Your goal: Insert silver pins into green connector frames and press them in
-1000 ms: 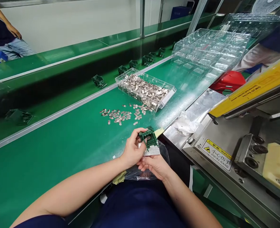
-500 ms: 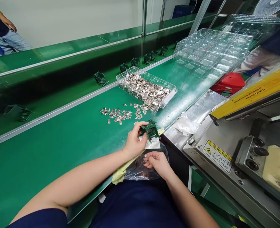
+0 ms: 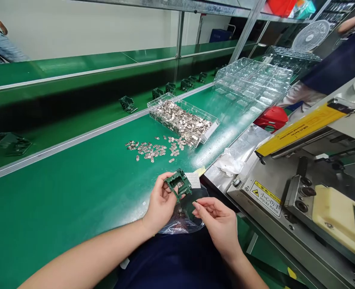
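Note:
My left hand (image 3: 161,200) grips a green plastic housing (image 3: 179,184) by its left side, its open cavity facing up towards me. Just right of it, thumb and forefinger of my right hand (image 3: 215,214) are pinched together; a tiny dark bit shows at the tips, too small to name. Behind the housing lies a white sheet with rows of small marks (image 3: 194,180). Under both hands hangs a clear plastic bag (image 3: 181,224). Small metal pieces (image 3: 151,151) lie loose on the green work surface (image 3: 105,188), and many more fill a clear plastic box (image 3: 209,134) behind them.
Several green housings (image 3: 127,104) stand along the belt beyond the metal rail. Clear blister trays (image 3: 252,80) are stacked at the back right. On my right stands a machine with a hand-injury warning label (image 3: 266,198). Other people (image 3: 336,60) are at the right and far left.
The housing in my left hand has come nearer and turned so that its cavity faces me. My right hand has shifted right, fingers still pinched. My view has tilted upward and turned slightly.

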A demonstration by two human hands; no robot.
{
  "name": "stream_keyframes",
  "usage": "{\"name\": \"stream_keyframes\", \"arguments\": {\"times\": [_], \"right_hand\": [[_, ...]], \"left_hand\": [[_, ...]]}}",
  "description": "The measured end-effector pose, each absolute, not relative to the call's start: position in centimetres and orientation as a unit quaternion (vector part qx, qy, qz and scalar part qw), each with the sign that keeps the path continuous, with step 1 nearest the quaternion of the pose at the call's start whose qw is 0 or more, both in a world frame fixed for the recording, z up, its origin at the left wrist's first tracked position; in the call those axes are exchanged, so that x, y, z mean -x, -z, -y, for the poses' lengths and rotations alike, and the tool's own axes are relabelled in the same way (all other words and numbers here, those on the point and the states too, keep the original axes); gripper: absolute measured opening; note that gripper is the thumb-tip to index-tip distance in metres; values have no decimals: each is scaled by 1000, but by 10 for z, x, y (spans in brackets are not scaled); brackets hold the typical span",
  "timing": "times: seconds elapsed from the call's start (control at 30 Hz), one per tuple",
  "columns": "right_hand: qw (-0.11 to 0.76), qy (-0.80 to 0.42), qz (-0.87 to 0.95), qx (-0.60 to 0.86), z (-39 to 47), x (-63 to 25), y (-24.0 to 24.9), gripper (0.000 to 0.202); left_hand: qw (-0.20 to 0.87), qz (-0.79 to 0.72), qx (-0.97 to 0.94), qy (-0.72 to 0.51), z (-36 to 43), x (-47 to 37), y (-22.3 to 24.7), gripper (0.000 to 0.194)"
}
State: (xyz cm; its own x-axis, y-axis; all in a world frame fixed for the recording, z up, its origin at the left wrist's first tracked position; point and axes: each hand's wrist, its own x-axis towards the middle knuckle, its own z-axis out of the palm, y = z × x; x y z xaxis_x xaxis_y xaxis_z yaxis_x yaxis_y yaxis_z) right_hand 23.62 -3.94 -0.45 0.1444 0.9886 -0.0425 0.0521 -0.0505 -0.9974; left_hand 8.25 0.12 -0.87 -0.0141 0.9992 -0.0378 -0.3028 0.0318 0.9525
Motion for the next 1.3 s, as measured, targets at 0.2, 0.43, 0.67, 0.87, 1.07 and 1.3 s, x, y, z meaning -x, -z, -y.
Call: {"name": "stream_keyframes", "arguments": {"times": [0.2,0.43,0.67,0.87,1.07,1.3], "right_hand": [[542,-248,596,538,28,-211,-5,8],[522,-235,589,571,24,-195,-5,7],[599,-457,422,504,24,-192,-3,23],[533,-413,581,456,39,-242,-21,67],[488,-236,698,467,97,-338,-65,66],[731,112,314,596,183,-441,-76,71]], "left_hand": [[573,-398,-443,-563,5,-80,9,29],[579,-360,-480,-552,13,-75,8,27],[578,-348,-501,-543,17,-77,7,25],[561,-360,-570,-480,17,-85,-8,26],[581,-206,-732,-289,6,-140,-47,41],[505,-62,-799,-320,-23,-305,-102,67]]}}
